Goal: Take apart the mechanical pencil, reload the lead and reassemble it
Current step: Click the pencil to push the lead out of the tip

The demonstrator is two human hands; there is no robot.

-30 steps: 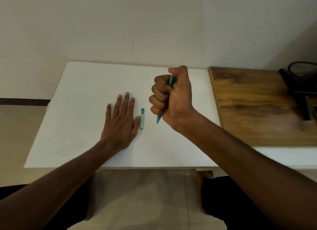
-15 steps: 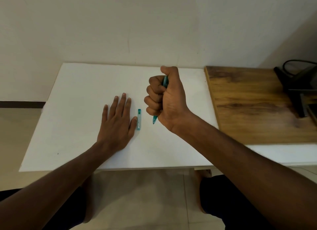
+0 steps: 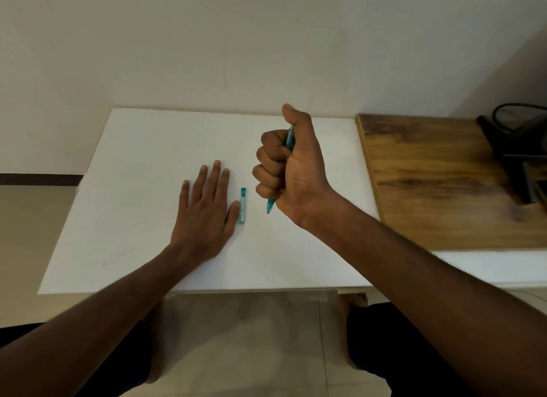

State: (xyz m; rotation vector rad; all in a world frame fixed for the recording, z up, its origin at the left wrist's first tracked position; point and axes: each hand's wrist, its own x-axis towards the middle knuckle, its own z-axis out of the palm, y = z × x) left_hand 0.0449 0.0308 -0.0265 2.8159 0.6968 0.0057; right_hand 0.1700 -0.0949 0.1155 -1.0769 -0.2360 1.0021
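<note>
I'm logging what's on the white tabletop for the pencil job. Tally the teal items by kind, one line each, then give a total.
Mechanical pencil, gripped in the right hand: 1
Lead case, lying flat on the white table beside the left hand: 1
Total: 2

Matt white tabletop [image 3: 142, 189]; grained wood board [image 3: 438, 183]

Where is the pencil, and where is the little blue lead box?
pencil [image 3: 270, 204]: head view, lower tip below the right hand.
lead box [image 3: 243, 205]: head view, middle of the case.
</note>
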